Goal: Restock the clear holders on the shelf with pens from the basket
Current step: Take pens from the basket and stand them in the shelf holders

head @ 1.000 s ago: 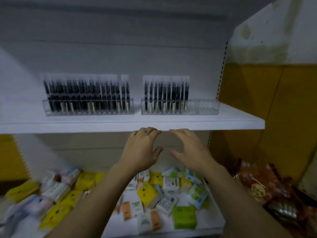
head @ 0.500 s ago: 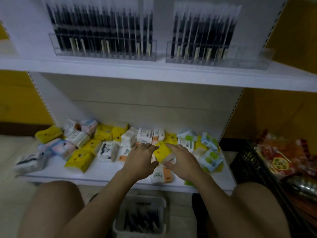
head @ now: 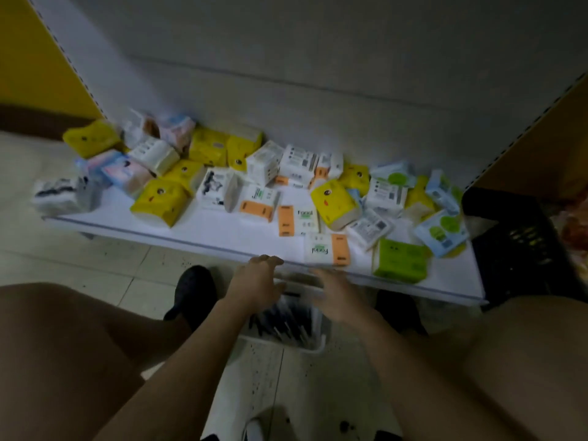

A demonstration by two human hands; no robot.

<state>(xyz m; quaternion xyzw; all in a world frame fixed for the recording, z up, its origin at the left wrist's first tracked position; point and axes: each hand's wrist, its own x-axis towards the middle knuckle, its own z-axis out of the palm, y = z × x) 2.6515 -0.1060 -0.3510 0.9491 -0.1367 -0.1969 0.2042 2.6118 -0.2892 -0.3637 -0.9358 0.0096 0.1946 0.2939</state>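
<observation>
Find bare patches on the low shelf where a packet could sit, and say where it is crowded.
Bare: the shelf along its front, from the front yellow packet to the orange-and-white packet; also the corner between the green packet and the black crate. Crowded: the back and right.

I see a low white shelf board [head: 203, 230] strewn with soft tissue packs lying at all angles. Bright yellow packs [head: 160, 200] cluster towards the left and middle, with pink-and-blue packs [head: 125, 173] beside them. A white-and-orange pack [head: 327, 249] sits right at the front edge, and just to its right lies a lime-green pack [head: 400, 261]. Pale blue-and-green packs [head: 440, 229] crowd the right end. A black plastic crate [head: 515, 246] stands against that end. Behind is a plain white back panel [head: 318, 74], left of it a yellow wall panel [head: 35, 58], and below it a pale tiled floor [head: 79, 259].
</observation>
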